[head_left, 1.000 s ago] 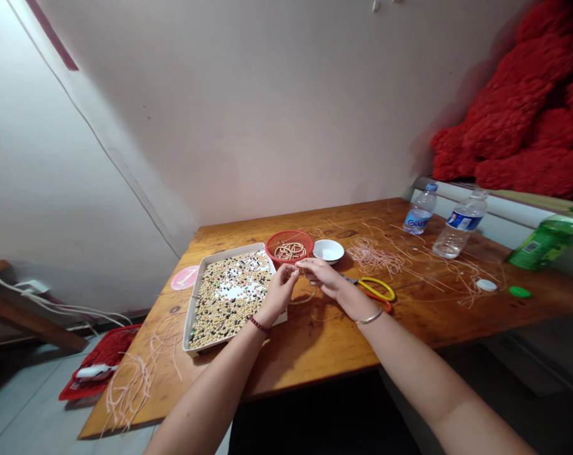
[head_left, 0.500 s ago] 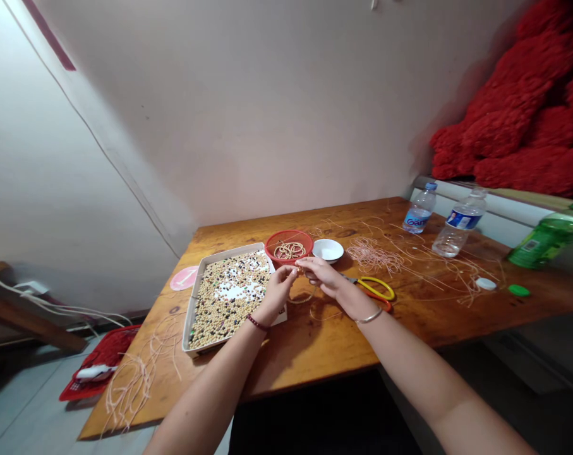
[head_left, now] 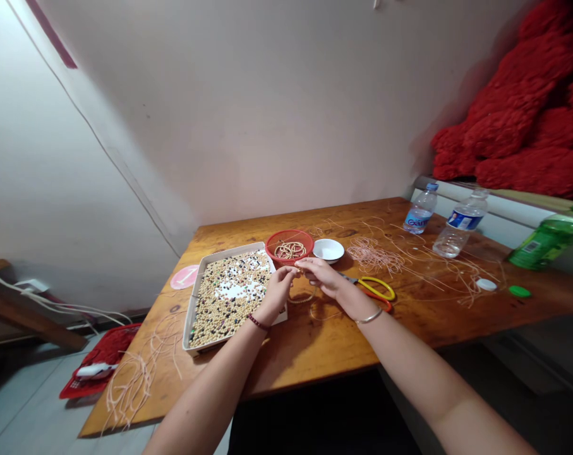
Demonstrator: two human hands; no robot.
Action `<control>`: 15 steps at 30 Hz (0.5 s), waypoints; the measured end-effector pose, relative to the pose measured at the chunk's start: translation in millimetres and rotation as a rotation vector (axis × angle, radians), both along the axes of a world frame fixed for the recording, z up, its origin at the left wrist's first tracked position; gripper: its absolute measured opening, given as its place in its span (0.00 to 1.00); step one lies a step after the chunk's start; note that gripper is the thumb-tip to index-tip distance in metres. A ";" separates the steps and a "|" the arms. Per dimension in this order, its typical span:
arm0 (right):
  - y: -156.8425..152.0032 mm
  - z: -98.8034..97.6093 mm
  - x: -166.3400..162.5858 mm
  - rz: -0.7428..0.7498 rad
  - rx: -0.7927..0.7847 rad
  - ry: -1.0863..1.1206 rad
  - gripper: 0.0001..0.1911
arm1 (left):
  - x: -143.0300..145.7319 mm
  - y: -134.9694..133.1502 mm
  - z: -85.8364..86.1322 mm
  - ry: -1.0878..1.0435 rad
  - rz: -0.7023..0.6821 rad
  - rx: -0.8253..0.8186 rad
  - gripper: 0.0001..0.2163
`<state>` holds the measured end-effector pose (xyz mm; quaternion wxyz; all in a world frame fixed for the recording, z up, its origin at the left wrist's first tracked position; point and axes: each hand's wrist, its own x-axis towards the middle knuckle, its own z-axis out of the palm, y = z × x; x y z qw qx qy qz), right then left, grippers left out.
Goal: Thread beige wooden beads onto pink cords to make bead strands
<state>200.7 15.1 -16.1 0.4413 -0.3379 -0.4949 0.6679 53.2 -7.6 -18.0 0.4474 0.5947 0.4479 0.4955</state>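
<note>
My left hand and my right hand meet fingertip to fingertip above the table, both closed in a pinch. Between them they hold a string of beads, whose pale loop hangs below the fingers; the pinched end is too small to make out. Left of my hands lies a shallow tray of loose tan, black and a few green beads. Just behind the fingers is a red plastic basket with strung bead loops. Scissors with yellow and orange handles rest beside my right wrist.
A white bowl stands right of the basket. Tangled pink cord lies behind the scissors, more cord at the left edge. Bottles stand at the right near a white cap and a green cap.
</note>
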 end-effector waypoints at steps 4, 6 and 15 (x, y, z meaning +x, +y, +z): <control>0.4 -0.5 0.3 -0.014 -0.009 -0.008 0.16 | 0.5 0.6 1.3 0.003 -0.050 0.009 0.13; 0.6 -0.6 0.3 -0.007 -0.002 0.002 0.16 | 0.5 0.3 2.5 0.012 -0.078 0.019 0.14; 0.4 -0.7 0.4 -0.010 -0.005 0.016 0.16 | -0.2 2.5 1.1 0.000 -0.076 0.059 0.11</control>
